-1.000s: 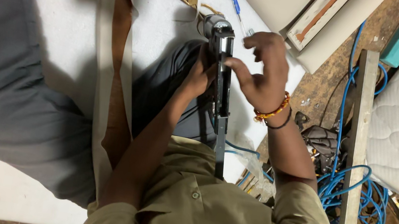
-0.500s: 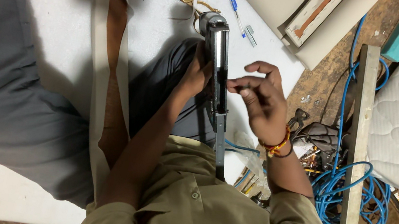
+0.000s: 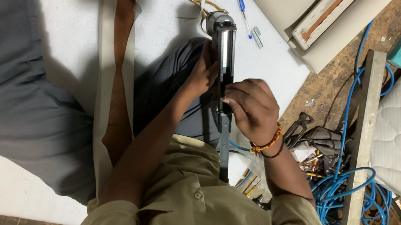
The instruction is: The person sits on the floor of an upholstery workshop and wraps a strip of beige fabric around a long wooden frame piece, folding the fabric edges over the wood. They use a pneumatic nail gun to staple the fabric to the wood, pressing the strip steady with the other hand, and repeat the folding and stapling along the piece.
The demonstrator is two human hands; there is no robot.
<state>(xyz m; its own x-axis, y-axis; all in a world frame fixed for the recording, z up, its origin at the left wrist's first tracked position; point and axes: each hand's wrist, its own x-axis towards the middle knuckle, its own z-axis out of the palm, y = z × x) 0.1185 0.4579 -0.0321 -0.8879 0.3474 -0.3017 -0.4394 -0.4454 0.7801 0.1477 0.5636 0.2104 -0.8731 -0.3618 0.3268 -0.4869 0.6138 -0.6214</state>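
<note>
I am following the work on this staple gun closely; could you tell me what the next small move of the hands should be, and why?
Probably slide the right hand along the magazine rail, while the left hand grips the staple gun body. The right hand's fingers close on the gun's middle where the long rail sticks out toward the person, so it looks not fully seated.

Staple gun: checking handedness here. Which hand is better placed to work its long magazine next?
Probably the right hand: its fingers wrap the magazine of the staple gun, while the left hand grips the body, steadying it.
</note>
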